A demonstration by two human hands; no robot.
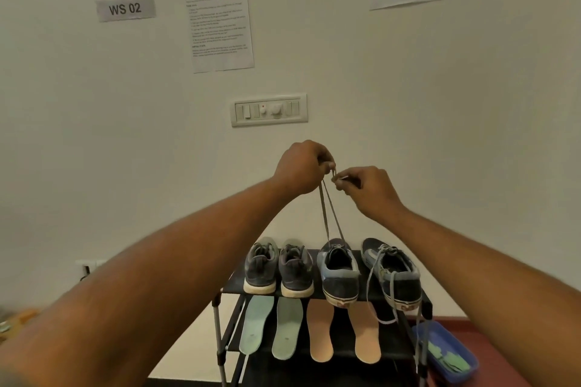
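Both forearms stretch out from the camera; the left hand (301, 166) and right hand (367, 188) each pinch an end of the lace (328, 214), drawn taut above the dark blue shoe (338, 273). That shoe stands right of middle on the rack's top shelf (234, 280), heel over the front edge. Threading looks nearly done, with tying left. Its mate (393, 276), by the right edge, trails a loose lace. 4 insoles (320, 333) lie on the shelf below, apparently not yet refitted.
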